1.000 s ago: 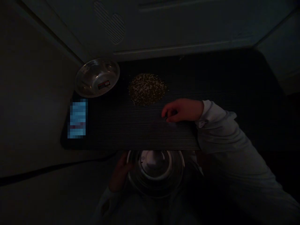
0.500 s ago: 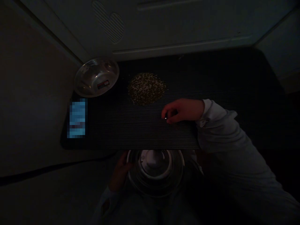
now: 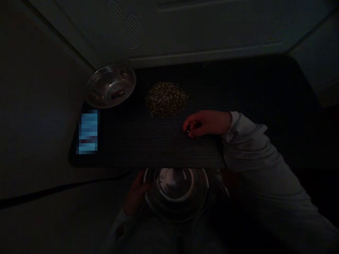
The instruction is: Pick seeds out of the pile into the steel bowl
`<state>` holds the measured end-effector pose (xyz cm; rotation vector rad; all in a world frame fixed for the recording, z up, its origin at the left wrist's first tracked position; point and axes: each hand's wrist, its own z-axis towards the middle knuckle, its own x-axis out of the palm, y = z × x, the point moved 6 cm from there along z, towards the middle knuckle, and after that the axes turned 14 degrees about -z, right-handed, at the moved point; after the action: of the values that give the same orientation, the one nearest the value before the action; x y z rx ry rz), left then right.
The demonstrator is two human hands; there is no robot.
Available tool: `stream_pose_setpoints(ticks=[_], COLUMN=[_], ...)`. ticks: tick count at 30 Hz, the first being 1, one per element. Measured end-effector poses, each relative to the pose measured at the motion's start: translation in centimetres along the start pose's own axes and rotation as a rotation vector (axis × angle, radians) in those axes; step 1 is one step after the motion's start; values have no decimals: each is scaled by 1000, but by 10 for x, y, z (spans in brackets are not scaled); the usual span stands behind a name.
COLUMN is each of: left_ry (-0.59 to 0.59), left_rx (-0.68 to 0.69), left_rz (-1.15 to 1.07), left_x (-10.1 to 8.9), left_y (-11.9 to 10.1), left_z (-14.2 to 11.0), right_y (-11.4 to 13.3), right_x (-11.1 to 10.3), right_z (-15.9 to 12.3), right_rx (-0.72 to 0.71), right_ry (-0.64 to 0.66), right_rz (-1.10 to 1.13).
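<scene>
In dim light, my left hand [image 3: 135, 193] grips the left rim of a round metal bowl [image 3: 176, 209] just below the table's front edge. My right hand [image 3: 206, 123] is over the dark table, thumb and fingers curled into a pinch. A tiny shiny point shows at its fingertips, too small to name. Beyond that hand, up and to the left, lies a low pile of mixed light and dark grains [image 3: 167, 99], apart from the fingers.
A second metal bowl [image 3: 92, 84] with a label inside stands at the table's back left. In front of it lies a lit phone [image 3: 88, 132], its screen blurred out. The dark ridged table [image 3: 137, 144] meets a pale panel [image 3: 206, 30] with a striped heart behind.
The whole view has shifted very slightly. The glint at my right fingertips is fainter now. Both hands keep nearly the same pose, and the bowls and grain pile stay put.
</scene>
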<state>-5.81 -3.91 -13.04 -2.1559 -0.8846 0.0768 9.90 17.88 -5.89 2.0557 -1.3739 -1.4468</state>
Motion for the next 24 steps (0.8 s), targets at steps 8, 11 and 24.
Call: stream_pose_setpoints(ticks=[8,11,24], left_ry=[19,40,27], left_rx=[-1,0,-11], left_rz=[41,45,52], left_x=[-2,-2,-1], left_y=[1,0,0], left_z=[2,2,2], right_y=[4,6,8], right_x=[-1,0,0], right_z=[0,0,2], right_rx=[-9,-5,-48], right_ry=[-4,0,-11], right_rz=[-53,-61,-99])
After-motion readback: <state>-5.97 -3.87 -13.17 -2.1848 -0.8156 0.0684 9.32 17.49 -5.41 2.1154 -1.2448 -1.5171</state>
